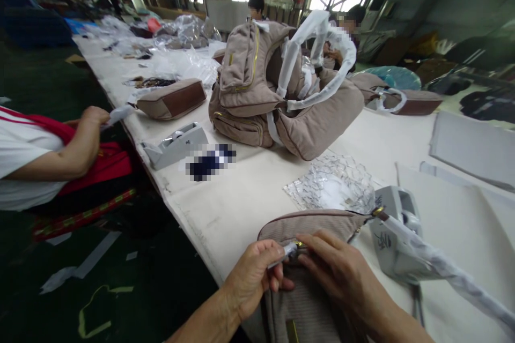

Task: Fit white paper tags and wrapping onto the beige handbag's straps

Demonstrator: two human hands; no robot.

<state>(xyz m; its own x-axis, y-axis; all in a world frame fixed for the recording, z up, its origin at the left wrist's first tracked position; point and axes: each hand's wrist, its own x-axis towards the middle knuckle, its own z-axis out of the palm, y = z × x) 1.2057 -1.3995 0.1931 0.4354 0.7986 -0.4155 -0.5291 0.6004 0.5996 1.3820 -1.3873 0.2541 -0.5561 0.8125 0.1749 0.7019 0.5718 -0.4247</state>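
Note:
A beige corduroy handbag lies at the table's near edge, partly hidden under my hands. My left hand pinches a zipper pull wrapped in whitish film, just left of the gold-coloured zipper hardware. My right hand grips the bag beside that hardware, its thumb and fingers on either side of the zipper line. From the bag's right end runs a strap wrapped in white film. A gold metal plate shows on the bag's lower front.
Stacked beige bags with wrapped handles stand ahead. A grey tape dispenser sits right of my bag, another dispenser farther left. Crinkled plastic netting lies beyond my bag. A co-worker's arm is at the left table edge.

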